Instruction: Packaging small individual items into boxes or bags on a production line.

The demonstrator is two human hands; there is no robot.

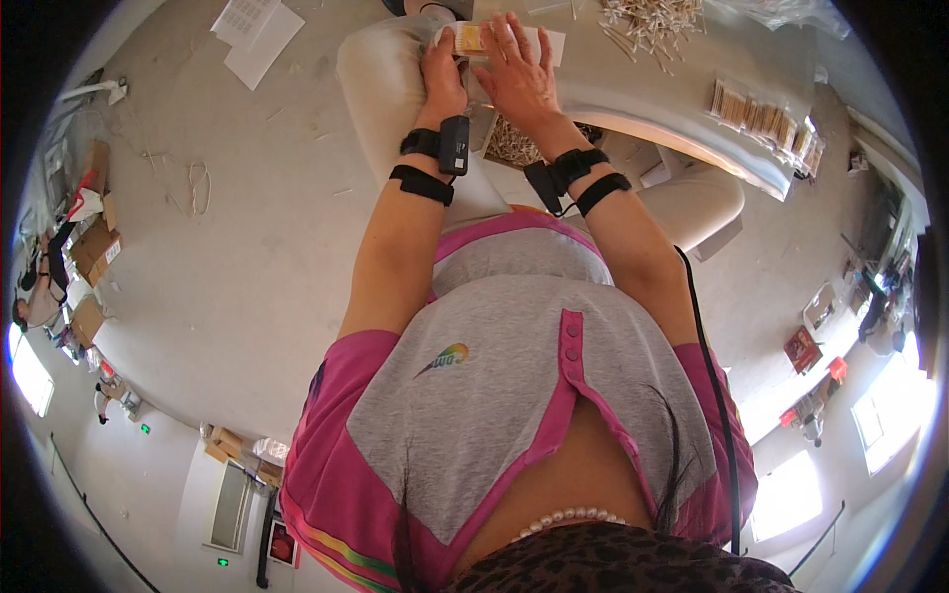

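Note:
At the top of the head view, a small packet of cotton swabs (pixel 469 40) with a yellow and white face lies at the table's near-left corner. My left hand (pixel 444 79) is closed around the packet's left end, thumb on top. My right hand (pixel 518 84) lies over its right part with fingers stretched out and apart, pressing flat. A white strip (pixel 556 49) sticks out to the right from under that hand; its kind is hard to make out. My right palm and fingers hide part of the packet.
A heap of loose cotton swabs (pixel 652 25) lies on the table (pixel 633 94). Filled swab packets (pixel 761 114) stand in a row at its right. Below my hands, a box of swabs (pixel 511 144) sits near my lap. White sheets (pixel 259 40) lie on the floor at left.

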